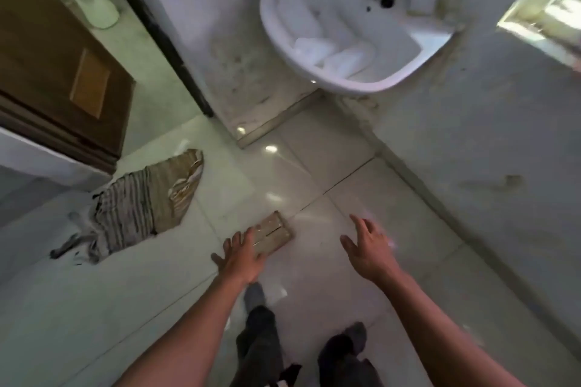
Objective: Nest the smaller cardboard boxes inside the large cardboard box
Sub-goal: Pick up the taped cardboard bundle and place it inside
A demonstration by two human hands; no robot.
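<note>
Glossy pale tile floor [314, 261], washroom corner, wall-hung sink [361, 50] ahead, brown door [56, 72] off to the left side.

Small cardboard box [273, 236] flat on the tiles, just beyond left fingertips, flaps closed with a seam down the middle. Judged light and fairly stiff, dry board, edges worn; likely slides easily on the polished tile if pushed instead of lifted. Crushable at the flaps, so best taken by the two opposite side walls or pinched at the near edge, not pressed on the top seam. No large box seen anywhere; cannot tell where it stands.

Left hand [243, 253] palm down, fingers [251, 237] spread and loosely extended, tips over the near-left corner of the box. Touching or just above — cannot tell, some blur. Nothing held.

Right hand [367, 248] open too, fingers splayed and slightly curled, thumb out, well apart from the box on its right, over bare tile. Empty. Motion blur at the fingertips.

Further left of the left fingers: torn, flattened piece of corrugated cardboard [147, 201] lying on the floor, striped inner layer exposed, ragged grey edge. Probably scrap, not a box to nest.

Below the wrists: dark trousers, grey socks [254, 295].
</note>
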